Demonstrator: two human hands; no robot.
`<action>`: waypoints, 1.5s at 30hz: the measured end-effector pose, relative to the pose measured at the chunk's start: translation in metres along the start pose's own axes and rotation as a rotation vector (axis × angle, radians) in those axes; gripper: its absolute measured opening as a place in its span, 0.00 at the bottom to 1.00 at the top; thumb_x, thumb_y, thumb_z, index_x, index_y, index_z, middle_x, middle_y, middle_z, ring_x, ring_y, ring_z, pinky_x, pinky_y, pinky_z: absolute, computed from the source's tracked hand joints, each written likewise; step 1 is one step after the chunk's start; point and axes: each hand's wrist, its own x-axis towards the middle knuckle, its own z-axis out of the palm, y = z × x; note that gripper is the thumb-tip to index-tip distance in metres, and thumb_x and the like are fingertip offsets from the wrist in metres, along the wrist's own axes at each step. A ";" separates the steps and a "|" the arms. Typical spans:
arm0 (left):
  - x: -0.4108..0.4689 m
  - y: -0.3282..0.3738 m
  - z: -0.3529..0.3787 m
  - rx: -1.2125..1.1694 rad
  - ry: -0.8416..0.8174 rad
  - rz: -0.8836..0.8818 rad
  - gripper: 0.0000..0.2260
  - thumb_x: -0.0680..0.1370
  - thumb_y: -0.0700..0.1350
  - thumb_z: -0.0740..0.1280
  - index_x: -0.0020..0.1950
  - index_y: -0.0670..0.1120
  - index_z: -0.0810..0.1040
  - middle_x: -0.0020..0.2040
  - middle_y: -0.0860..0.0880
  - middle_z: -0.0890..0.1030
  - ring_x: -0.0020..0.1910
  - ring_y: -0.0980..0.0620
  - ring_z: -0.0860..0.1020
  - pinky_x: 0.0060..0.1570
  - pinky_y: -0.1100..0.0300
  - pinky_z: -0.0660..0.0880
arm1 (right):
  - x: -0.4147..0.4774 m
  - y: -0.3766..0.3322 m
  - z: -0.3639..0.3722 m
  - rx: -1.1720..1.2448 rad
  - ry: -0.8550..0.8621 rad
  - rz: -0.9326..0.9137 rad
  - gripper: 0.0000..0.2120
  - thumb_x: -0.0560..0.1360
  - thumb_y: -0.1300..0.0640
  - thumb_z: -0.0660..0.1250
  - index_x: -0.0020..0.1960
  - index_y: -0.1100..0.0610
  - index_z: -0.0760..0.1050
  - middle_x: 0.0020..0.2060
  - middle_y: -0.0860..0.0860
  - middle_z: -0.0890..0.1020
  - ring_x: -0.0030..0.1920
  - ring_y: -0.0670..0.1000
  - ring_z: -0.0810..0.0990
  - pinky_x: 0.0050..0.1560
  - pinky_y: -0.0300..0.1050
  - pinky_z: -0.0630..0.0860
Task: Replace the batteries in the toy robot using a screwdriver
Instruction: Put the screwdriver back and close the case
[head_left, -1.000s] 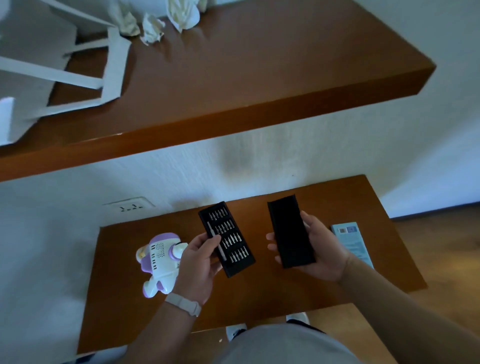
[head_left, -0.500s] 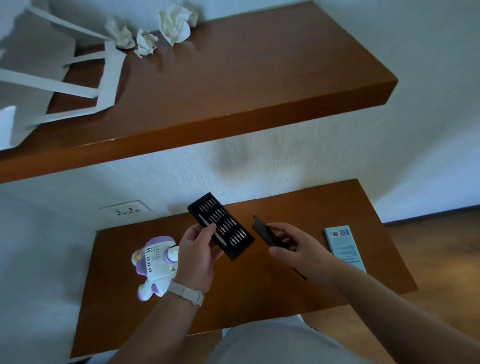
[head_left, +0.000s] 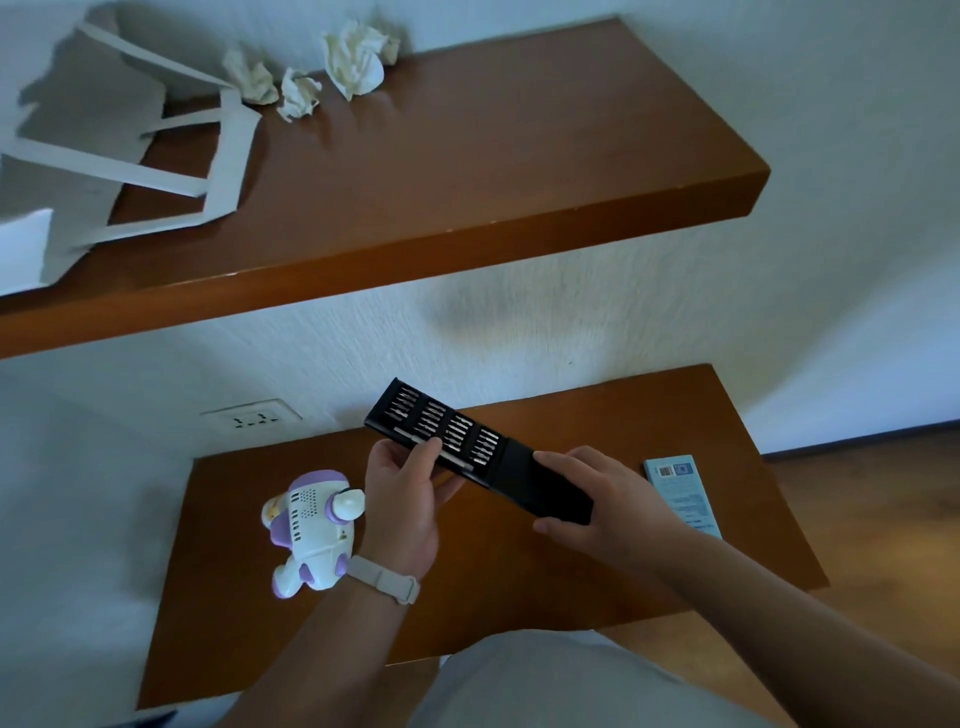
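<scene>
Judged as the tool-fetch step, no screw touched yet. Holding a black bit tray (head_left: 434, 428) above the counter (head_left: 519, 587) in the left hand (head_left: 400, 499), grip clamped on it, thumb on top by the silver screwdriver (head_left: 434, 451) in the near row, fingers underneath. Holding the black sleeve (head_left: 545, 486) in the right hand (head_left: 597, 499), grip closed round it, tray end right at the sleeve mouth; sliding in or out, cannot tell. On the counter at left, just beside the left wrist: toy robot (head_left: 314, 530), untouched, battery cover not visible. At far right, flat: blue box (head_left: 683, 493). Next, likely: set sleeve down, lift out screwdriver, choose a fitting bit, turn robot over to find the cover screw. Worth keeping tray level, or small bits could spill.
</scene>
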 end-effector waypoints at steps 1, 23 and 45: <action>-0.001 0.000 0.001 0.009 -0.013 0.008 0.06 0.79 0.36 0.68 0.55 0.43 0.74 0.51 0.43 0.84 0.49 0.46 0.86 0.40 0.56 0.82 | -0.001 0.001 0.000 0.004 -0.001 0.000 0.37 0.67 0.25 0.55 0.73 0.35 0.54 0.59 0.36 0.68 0.53 0.41 0.71 0.47 0.33 0.71; -0.006 0.002 -0.004 0.030 -0.183 -0.019 0.26 0.71 0.39 0.74 0.67 0.48 0.73 0.59 0.44 0.83 0.55 0.43 0.84 0.46 0.49 0.82 | 0.007 0.010 -0.013 -0.058 0.065 -0.077 0.32 0.71 0.30 0.56 0.74 0.38 0.61 0.63 0.38 0.72 0.57 0.40 0.67 0.60 0.40 0.65; 0.001 0.011 -0.026 0.331 -0.191 0.129 0.19 0.77 0.33 0.68 0.48 0.60 0.80 0.45 0.57 0.84 0.48 0.51 0.85 0.34 0.59 0.81 | 0.011 0.014 -0.032 0.816 0.275 0.380 0.10 0.77 0.53 0.70 0.55 0.44 0.73 0.52 0.52 0.78 0.50 0.53 0.80 0.46 0.46 0.80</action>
